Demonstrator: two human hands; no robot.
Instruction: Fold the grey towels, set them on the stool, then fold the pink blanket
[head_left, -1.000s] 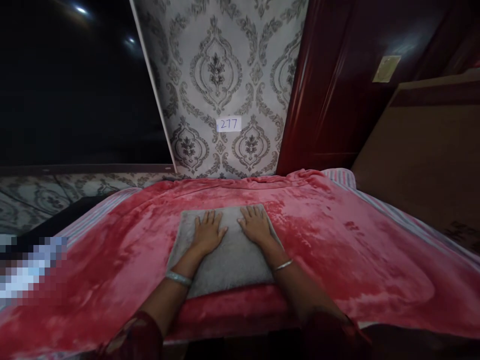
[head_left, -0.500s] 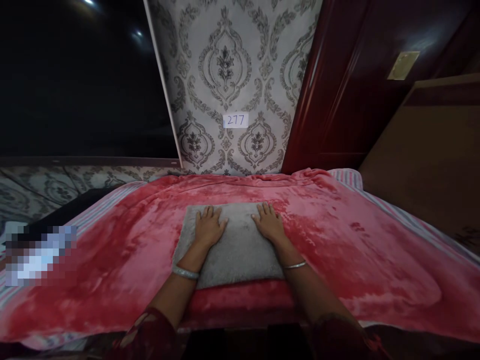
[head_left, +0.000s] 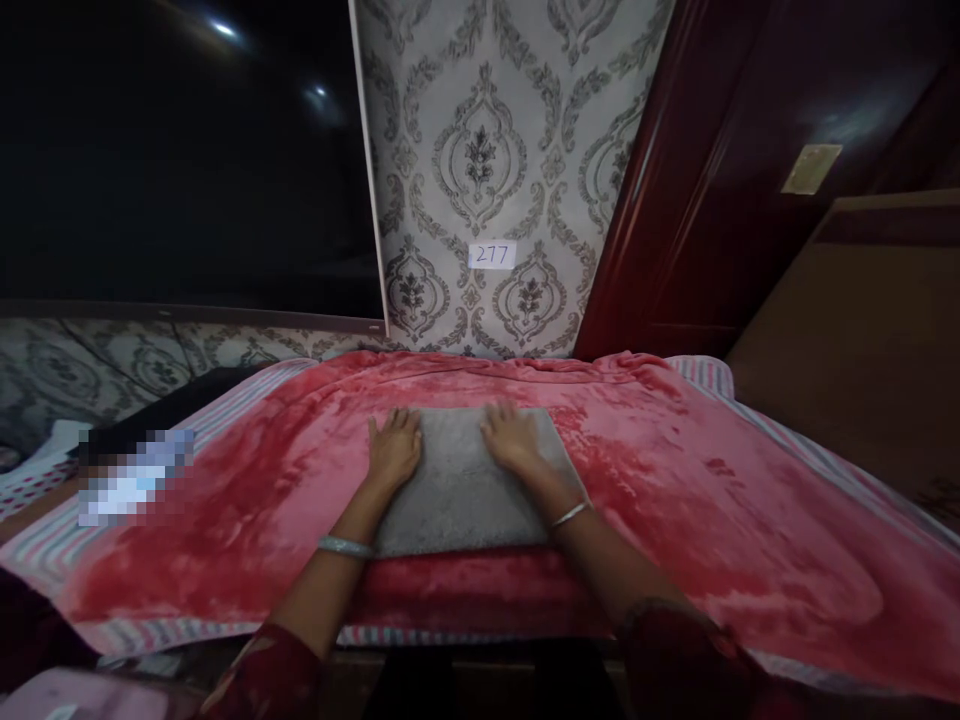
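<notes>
A grey plush cloth (head_left: 465, 500), roughly rectangular, lies flat on a red and pink blanket (head_left: 660, 500). My left hand (head_left: 395, 447) rests palm down at the cloth's far left corner, its fingers stretched out. Over the right half of the cloth is my right hand (head_left: 511, 436), palm down with fingers extended and smeared a little by motion. Neither hand grips anything. Both wrists wear a bracelet.
Behind the blanket stands a patterned wall with a paper label (head_left: 492, 254) reading 277. A large dark screen (head_left: 187, 180) is at the left. A brown cardboard box (head_left: 862, 330) and a dark red door (head_left: 675, 200) are at the right.
My right hand has slid left across the cloth, away from its right edge. My left hand has shifted outward to the cloth's left corner. The view has tilted and turned slightly.
</notes>
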